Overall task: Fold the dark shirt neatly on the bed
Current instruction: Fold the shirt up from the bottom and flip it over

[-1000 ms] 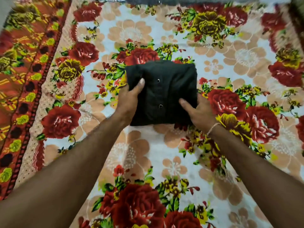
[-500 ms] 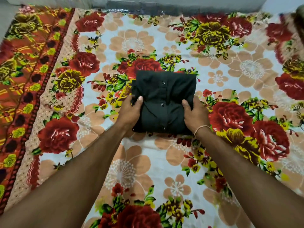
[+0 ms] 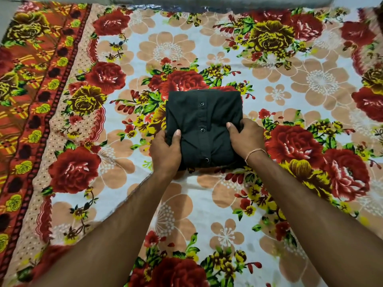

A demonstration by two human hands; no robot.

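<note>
The dark shirt (image 3: pixel 204 119) lies folded into a compact square in the middle of the bed (image 3: pixel 207 204), its button placket running down the top face. My left hand (image 3: pixel 165 151) grips the shirt's lower left corner, thumb on top and fingers tucked beneath. My right hand (image 3: pixel 245 138) grips the lower right side the same way, thumb pressed on the cloth. A thin thread band circles my right wrist. The fingers under the shirt are hidden.
A floral bedsheet with red roses covers the bed, with an orange patterned border (image 3: pixel 31 100) along the left. The bed's far edge (image 3: pixel 207 5) meets a grey wall at the top.
The camera view has shifted, so the shirt sits lower in view. Both hands have slid a little toward the shirt's near corners and keep their grip.
</note>
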